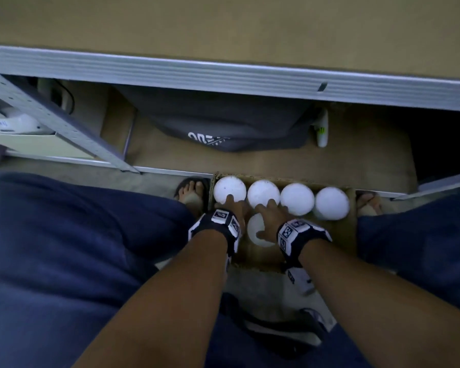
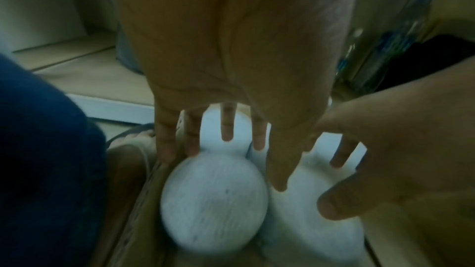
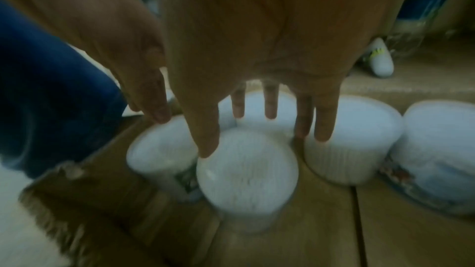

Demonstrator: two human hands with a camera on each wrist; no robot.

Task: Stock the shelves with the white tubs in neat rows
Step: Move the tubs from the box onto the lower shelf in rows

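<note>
An open cardboard box [image 1: 352, 229] stands on the floor between my feet and holds several white tubs. Its back row runs from the far-left tub [image 1: 229, 188] to the far-right tub [image 1: 332, 203]. My left hand [image 1: 233, 208] reaches down at the box's left end with straight, spread fingers [image 2: 227, 129] above a near tub [image 2: 213, 200]. One fingertip lies over the far-left tub. My right hand [image 1: 267, 216] is spread over the front-row tub [image 1: 258, 231] [image 3: 246, 170], its fingers [image 3: 271, 105] extending toward the back row. Neither hand grips anything.
A low shelf [image 1: 276, 160] just beyond the box carries a grey bag [image 1: 223, 123] and a white can [image 1: 322, 131]. Above it the upper shelf's grey metal edge [image 1: 223, 75] crosses the view. Sandalled feet [image 1: 191, 193] flank the box, and blue-clothed knees [image 1: 64, 248] crowd both sides.
</note>
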